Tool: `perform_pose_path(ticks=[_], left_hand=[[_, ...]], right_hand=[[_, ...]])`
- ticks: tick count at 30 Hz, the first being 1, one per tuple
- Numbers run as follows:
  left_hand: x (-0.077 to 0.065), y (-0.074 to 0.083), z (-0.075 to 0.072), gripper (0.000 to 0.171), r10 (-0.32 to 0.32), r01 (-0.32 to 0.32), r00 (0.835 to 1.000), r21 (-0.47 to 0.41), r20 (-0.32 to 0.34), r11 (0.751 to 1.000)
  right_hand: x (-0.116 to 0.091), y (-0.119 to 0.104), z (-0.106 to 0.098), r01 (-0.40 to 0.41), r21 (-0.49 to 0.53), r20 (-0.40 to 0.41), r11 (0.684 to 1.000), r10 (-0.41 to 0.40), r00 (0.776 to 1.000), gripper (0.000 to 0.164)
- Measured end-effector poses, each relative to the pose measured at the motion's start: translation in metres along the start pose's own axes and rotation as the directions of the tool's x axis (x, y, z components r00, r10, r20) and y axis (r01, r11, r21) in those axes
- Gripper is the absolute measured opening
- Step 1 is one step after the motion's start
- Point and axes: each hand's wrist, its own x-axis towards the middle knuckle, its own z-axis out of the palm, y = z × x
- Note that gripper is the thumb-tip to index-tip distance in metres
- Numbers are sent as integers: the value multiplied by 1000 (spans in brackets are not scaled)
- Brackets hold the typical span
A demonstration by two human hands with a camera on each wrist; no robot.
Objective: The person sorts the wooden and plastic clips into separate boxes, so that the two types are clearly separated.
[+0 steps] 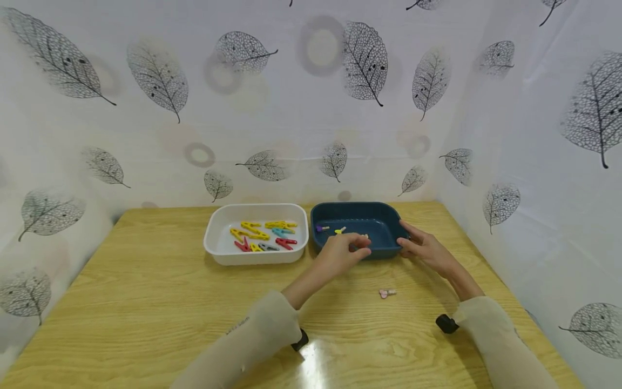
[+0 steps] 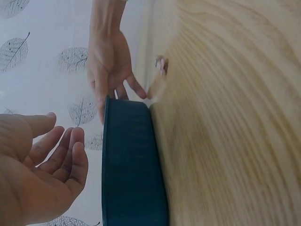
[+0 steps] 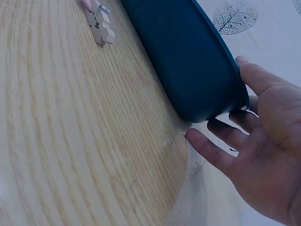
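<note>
My left hand (image 1: 342, 253) hovers over the near rim of a dark teal bin (image 1: 396, 249). Its fingers are loosely bent, and the left wrist view shows nothing between them. At the bin's right end my right hand (image 1: 430, 253) touches the wall with spread, fairly straight fingers, the thumb by the rim. Inside the bin lie a small purple clothespin (image 1: 322, 228) and a small yellow one (image 1: 340, 230); my left hand hides part of the floor. On the table in front is a small pink wooden clothespin (image 1: 387, 293), its spring visible in the right wrist view.
A white bin (image 1: 210, 249) stands just left of the teal one, holding several larger plastic clothespins in yellow, red, blue and grey. Both rest on a wood-grain table (image 1: 146, 302). Leaf-patterned sheeting (image 1: 286, 119) rises behind and at the sides.
</note>
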Motion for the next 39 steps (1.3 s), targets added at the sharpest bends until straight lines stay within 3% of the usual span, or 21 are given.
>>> perform_pose_path(ticks=[17,22,30,39], left_hand=[[-14,-6,41,24,52,-55,990,24,134,998],[-17,-11,53,22,52,-60,991,64,126,996],[-21,-14,67,21,7,-12,991,40,132,999],[-24,-14,74,19,-22,6,996,167,91,986]], right_hand=[[2,1,-1,6,-20,1,1000,-6,1000,70],[1,3,-1,6,-14,3,1000,-6,1000,71],[-2,3,0,-5,-17,0,1000,5,1000,70],[-2,-1,2,5,-20,9,1000,-5,1000,70]])
